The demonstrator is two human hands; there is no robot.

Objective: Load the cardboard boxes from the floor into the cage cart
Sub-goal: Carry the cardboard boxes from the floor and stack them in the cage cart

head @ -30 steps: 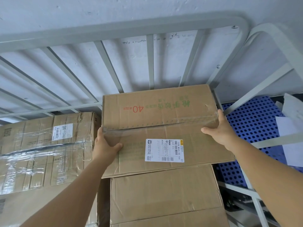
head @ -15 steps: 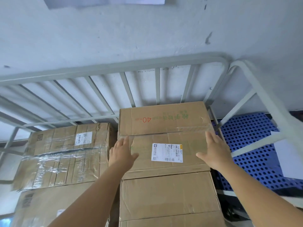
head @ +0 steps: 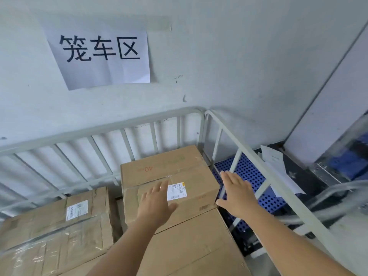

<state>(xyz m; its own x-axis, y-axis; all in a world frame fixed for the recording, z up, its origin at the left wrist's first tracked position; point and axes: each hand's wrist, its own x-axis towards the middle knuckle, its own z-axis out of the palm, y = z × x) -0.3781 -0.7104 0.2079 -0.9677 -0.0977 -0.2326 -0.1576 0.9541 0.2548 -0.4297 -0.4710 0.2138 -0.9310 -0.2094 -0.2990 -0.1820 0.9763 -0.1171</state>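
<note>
From the head camera, my left hand (head: 156, 204) reaches flat over the top cardboard box (head: 169, 184), fingers straight and loosely spread. My right hand (head: 238, 193) hovers just beside its right edge, fingers straight together, thumb out. The box sits stacked inside the cage cart (head: 111, 129).

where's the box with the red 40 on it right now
In the head view the box with the red 40 sits centre frame, stacked on another cardboard box in the cage cart's back right corner.
</note>
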